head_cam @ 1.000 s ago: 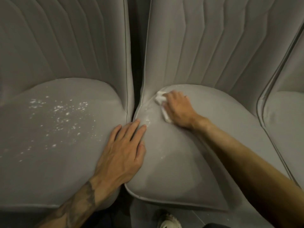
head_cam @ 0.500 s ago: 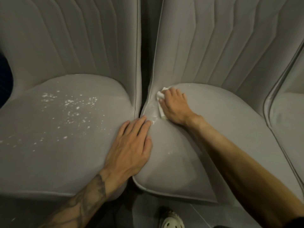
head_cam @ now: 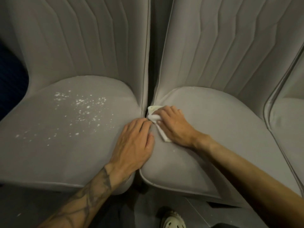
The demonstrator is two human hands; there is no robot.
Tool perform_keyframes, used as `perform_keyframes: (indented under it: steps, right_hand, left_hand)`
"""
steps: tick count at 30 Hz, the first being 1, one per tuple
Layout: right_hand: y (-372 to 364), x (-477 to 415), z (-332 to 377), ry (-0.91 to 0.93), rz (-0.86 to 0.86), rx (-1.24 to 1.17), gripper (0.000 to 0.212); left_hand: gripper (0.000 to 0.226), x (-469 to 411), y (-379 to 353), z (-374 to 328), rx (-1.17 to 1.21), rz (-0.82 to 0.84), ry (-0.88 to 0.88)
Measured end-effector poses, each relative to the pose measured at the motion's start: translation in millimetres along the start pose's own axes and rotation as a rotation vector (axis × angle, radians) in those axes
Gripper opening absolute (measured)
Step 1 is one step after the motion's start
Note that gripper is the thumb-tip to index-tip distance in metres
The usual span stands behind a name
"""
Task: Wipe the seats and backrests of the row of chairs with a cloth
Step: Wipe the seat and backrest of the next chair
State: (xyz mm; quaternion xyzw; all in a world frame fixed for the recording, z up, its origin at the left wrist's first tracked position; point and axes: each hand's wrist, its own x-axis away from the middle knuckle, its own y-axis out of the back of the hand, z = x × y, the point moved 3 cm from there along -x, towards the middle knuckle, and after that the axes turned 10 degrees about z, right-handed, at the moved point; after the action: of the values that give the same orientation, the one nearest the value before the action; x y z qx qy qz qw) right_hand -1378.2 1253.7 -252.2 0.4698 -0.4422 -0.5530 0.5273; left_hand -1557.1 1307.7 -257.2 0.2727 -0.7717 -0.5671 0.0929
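Observation:
Two grey padded chairs stand side by side. White crumbs (head_cam: 80,109) speckle the left seat (head_cam: 49,145). My right hand (head_cam: 174,127) presses a folded white cloth (head_cam: 154,116) onto the left edge of the middle seat (head_cam: 222,129), close to the gap between the chairs. My left hand (head_cam: 133,145) lies flat, palm down, over the gap where the two seats meet, its fingertips almost touching the cloth. Ribbed backrests (head_cam: 213,46) rise behind both seats.
A third grey chair (head_cam: 289,122) shows at the right edge. A dark narrow gap (head_cam: 152,63) separates the two backrests. Below, a light clog shoe (head_cam: 172,219) stands on the dark floor. A dark opening (head_cam: 11,83) lies at the far left.
My right hand has slid the cloth leftward and toward me along the middle seat's edge, closer to my left hand. The view has shifted left; the left hand keeps its place.

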Motion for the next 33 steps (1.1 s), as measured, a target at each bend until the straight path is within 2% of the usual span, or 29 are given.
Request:
perform_keyframes:
  steps: [4, 5, 8, 10, 11, 15, 16, 18, 20, 22, 26, 27, 31, 33]
  right_hand:
    - [18.8, -16.6, -34.4, -0.305, -0.017, 0.053, 0.035]
    - [17.4, -16.7, -26.1, -0.294, -0.012, 0.067, 0.035]
    - [0.6, 18.6, 32.1, -0.018, 0.028, -0.013, 0.032]
    - [-1.0, 49.1, 43.2, 0.071, 0.102, -0.070, 0.033]
    - [4.4, 53.5, 33.9, 0.050, 0.116, -0.069, 0.035]
    - [21.7, 51.2, -18.9, -0.287, 0.038, 0.062, 0.036]
    - [18.8, 53.3, -10.8, -0.280, 0.024, 0.064, 0.034]
    - [2.2, 63.8, 32.5, -0.113, 0.005, 0.013, 0.032]
    - [-9.2, 80.0, 66.3, 0.026, 0.072, -0.030, 0.034]
    - [-0.9, 85.0, 54.9, 0.006, 0.112, -0.030, 0.034]
    - [20.0, 91.3, -0.8, -0.289, 0.009, 0.035, 0.032]
    - [18.0, 88.6, 5.9, -0.297, -0.005, 0.039, 0.031]
    - [-9.0, 64.6, 76.0, -0.040, 0.000, 0.006, 0.031]
    - [-6.5, 58.7, 66.1, -0.034, 0.007, 0.018, 0.031]
  left_hand:
    - [0.022, 8.9, 6.0, 9.6, -0.078, 0.024, -0.017]
    - [0.021, 11.4, 5.5, 12.7, -0.085, 0.024, -0.011]
    - [0.025, 12.4, 1.4, 16.0, -0.089, 0.011, 0.008]
    - [0.032, 11.3, -0.9, 15.3, -0.115, 0.013, 0.001]
    - [0.033, 11.6, -1.1, 15.0, -0.127, 0.016, -0.008]
    - [0.035, 12.8, -0.9, 16.5, -0.139, 0.014, -0.016]
    - [0.035, 13.2, -1.6, 16.8, -0.137, 0.018, -0.013]
    - [0.037, 12.7, -2.7, 17.8, -0.137, 0.030, -0.006]
    - [0.039, 11.5, -3.5, 19.3, -0.141, 0.042, 0.000]
    - [0.039, 12.4, -3.5, 19.8, -0.156, 0.058, 0.002]
    - [0.037, 11.7, -1.5, 19.1, -0.163, 0.067, 0.004]
    - [0.037, 12.1, -1.0, 18.8, -0.162, 0.070, 0.009]
    - [0.041, 11.9, -0.5, 18.2, -0.160, 0.096, 0.008]
    - [0.041, 13.4, -0.7, 18.8, -0.154, 0.090, 0.013]
